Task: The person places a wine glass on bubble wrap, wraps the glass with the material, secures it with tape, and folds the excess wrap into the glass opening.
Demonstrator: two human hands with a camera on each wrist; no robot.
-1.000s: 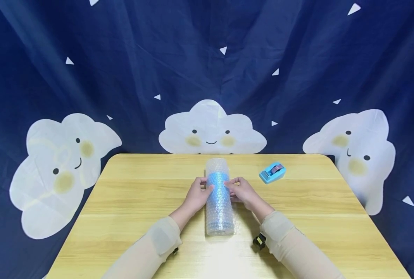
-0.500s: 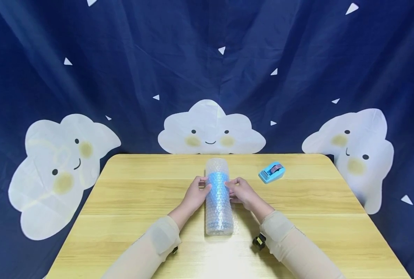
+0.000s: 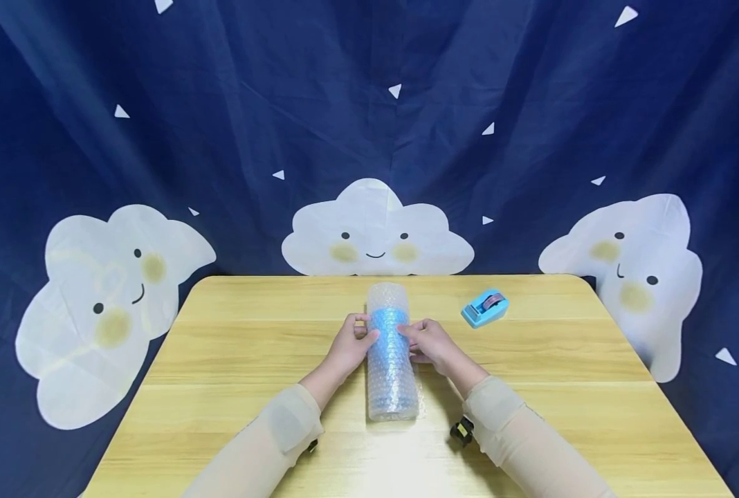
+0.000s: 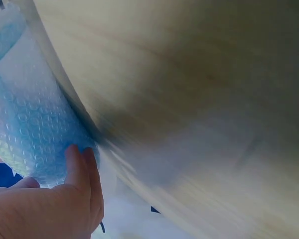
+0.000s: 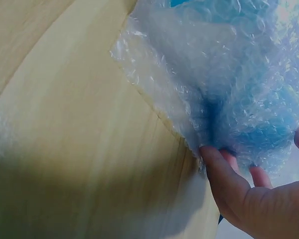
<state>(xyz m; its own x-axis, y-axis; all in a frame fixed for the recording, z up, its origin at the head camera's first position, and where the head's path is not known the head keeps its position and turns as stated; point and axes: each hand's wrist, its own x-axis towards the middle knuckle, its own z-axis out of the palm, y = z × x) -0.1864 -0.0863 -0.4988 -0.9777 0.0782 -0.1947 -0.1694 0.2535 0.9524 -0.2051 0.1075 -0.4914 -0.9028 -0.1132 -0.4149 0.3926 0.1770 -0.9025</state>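
A bundle of clear bubble wrap (image 3: 393, 380), rolled round something blue, lies lengthwise on the wooden table. What is inside shows only as blue through the bubbles. My left hand (image 3: 347, 351) holds the bundle's left side, thumb on top and fingers along the flank. From the right side my right hand (image 3: 433, 344) grips it, thumb over the top. In the right wrist view a loose edge of the bubble wrap (image 5: 154, 79) sticks out along the table, with a fingertip at it. The left wrist view shows my left fingers (image 4: 77, 169) against the wrapped side.
A blue tape dispenser (image 3: 485, 308) with a roll of tape stands at the back right of the table (image 3: 251, 346). Behind the table's far edge hangs a dark blue curtain (image 3: 232, 138) with white clouds.
Both hands keep their hold on the bundle. Only slight shifts of the thumbs on the wrap show; the bundle and the tape dispenser stay in place.
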